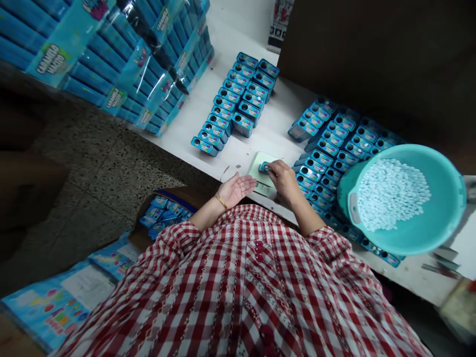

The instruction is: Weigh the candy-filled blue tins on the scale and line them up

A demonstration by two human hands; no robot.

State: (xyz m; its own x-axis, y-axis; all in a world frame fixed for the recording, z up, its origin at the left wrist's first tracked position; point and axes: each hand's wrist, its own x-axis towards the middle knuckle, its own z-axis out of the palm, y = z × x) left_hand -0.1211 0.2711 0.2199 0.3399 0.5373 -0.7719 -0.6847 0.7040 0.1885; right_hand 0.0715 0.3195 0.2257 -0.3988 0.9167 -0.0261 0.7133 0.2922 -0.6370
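Head view:
- Right hand (pixel 284 179): fingertips pinching a small blue tin (pixel 265 167), tin resting on a pale green board (pixel 256 178), board near the front edge of a white table (pixel 256 131).
- Left hand (pixel 236 191): open, palm up, fingers loosely spread, just beside the board, touching nothing.
- Best handling: tin flat on the board, pinch firm, wrist low.
- Room: bare tabletop toward the far tin rows (pixel 226 94); tight against the near tin rows (pixel 323 151) on the right, with a teal plastic basin (pixel 444 198) of white candies (pixel 390 193) beyond; table edge close to the body.
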